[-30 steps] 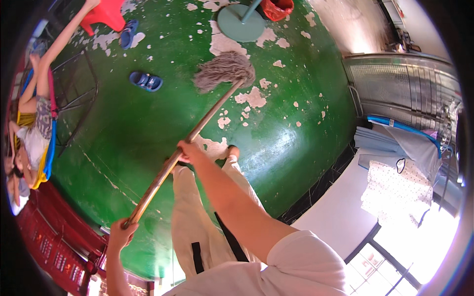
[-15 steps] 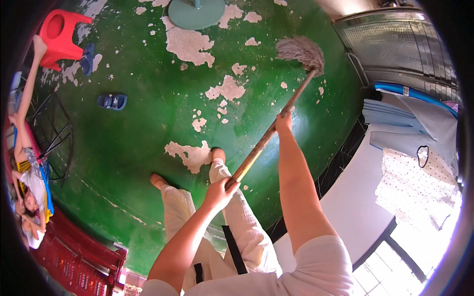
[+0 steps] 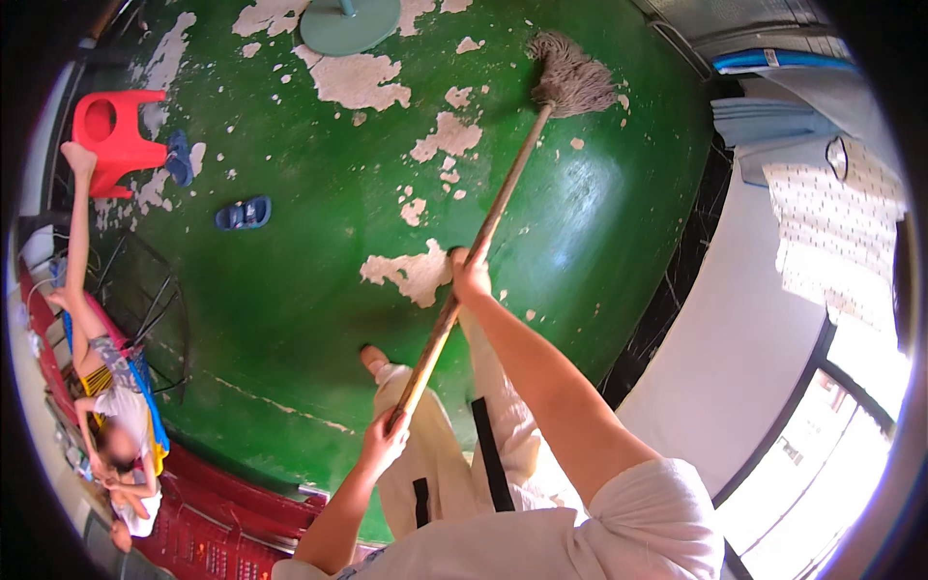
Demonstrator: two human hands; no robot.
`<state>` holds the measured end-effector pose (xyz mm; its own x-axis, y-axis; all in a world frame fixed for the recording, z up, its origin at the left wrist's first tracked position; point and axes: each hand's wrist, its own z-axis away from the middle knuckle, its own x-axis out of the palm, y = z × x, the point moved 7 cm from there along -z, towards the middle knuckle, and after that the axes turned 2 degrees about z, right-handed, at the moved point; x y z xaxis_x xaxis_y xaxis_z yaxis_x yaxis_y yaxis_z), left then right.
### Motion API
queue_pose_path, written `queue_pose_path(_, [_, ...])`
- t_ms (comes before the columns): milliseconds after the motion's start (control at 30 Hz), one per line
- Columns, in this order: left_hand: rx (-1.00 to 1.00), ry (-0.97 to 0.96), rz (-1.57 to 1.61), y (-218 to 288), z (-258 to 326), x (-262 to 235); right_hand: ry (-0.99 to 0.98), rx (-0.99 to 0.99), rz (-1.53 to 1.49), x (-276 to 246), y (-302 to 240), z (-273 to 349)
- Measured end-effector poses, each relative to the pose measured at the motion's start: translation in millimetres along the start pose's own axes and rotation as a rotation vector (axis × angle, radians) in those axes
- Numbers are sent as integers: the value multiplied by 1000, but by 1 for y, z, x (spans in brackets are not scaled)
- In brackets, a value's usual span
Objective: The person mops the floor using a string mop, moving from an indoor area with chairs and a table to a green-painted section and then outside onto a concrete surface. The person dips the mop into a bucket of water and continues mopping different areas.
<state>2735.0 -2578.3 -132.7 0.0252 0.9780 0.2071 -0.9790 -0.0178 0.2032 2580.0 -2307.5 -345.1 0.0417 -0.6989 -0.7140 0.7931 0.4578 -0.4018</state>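
A string mop [image 3: 501, 205] slants across the view, its grey-brown strands resting on the green floor [image 3: 290, 290] ahead of me. My left hand [image 3: 385, 443] is wrapped round the lower end of the wooden handle, close to my left thigh. Farther up, around the middle of the shaft, my right hand [image 3: 471, 278] grips it with fingers closed. The strands fan out to the right of where the handle joins them. Below the handle are my legs in pale trousers.
Pale patches of bare floor break the green paint. To the left are a red plastic stool [image 3: 126, 145], blue slippers [image 3: 244, 213] and a person [image 3: 116, 416] reclining beside a red bench [image 3: 213, 522]. A round pedestal base [image 3: 350, 24] stands ahead; cloths [image 3: 831, 232] hang at the right.
The mop head has shifted left and slightly farther away, its strands now spread rightward. My right hand has moved left and closer to me; my left hand has come lower and nearer my body.
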Motion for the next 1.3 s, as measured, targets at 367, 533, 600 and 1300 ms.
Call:
queue_pose_path(367, [-285, 266, -323, -179, 294, -322, -754, 192, 5, 218, -20, 486])
queue_pose_path(533, [-226, 417, -641, -199, 336, -400, -744, 296, -79, 214, -42, 551])
queue_pose_path(600, [-159, 412, -909, -143, 311, -389, -640, 244, -144, 233, -40, 524])
queue_pose_path(1300, [141, -332, -1056, -199, -55, 125, 445, 553, -80, -112, 337, 154])
